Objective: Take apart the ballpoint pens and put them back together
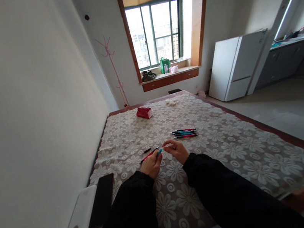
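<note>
I've got a red pen pinched in my left hand, just above the flowery tablecloth. There's a blue bit at its tip, too small to make out. My right hand has its fingertips curled together right next to it; can't tell if they're gripping anything. More pens lie near, farther out. A tiny dark piece sits beside my left hand.

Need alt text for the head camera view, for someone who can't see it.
Two hands in black sleeves meet over a floral lace tablecloth: the left hand holds a blue pen, the right hand pinches beside it. More pens lie beyond.
</note>
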A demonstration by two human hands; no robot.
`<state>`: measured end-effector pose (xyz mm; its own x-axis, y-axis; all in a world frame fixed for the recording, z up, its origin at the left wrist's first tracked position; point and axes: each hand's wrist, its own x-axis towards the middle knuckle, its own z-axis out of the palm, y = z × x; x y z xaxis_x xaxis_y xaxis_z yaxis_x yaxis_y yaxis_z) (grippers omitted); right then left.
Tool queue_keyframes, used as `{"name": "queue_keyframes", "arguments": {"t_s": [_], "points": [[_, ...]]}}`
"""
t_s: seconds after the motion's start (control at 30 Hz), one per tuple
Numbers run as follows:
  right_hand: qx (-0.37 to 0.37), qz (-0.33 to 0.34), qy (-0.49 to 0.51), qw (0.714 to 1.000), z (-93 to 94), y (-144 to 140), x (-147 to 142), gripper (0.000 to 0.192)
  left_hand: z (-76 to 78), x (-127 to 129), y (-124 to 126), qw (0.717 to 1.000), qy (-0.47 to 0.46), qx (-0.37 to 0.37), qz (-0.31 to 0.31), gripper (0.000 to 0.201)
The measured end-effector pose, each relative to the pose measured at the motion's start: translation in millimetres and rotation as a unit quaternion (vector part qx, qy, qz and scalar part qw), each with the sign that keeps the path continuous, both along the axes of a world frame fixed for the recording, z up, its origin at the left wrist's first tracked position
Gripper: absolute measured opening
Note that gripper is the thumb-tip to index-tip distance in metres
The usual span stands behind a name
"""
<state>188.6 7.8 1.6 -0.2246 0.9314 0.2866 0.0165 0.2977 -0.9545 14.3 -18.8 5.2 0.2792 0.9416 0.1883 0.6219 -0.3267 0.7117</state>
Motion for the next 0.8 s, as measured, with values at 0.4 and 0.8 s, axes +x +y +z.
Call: {"name": "queue_keyframes", "arguments": {"t_s": [0.4, 0.8], "points": [[-0.002, 0.063, -0.030, 0.998, 3.2, 1.1, 2.3, 0.029, -6.5, -1.1, 1.5, 0.999, 0.041, 0.022, -0.009, 0.023], [-0.100, 0.048, 0.192, 0.975, 7.9, 5.3, 6.0, 0.022, 1.1, 3.1, -4.6, 0.998, -0.058, -0.001, -0.032, 0.018]]}}
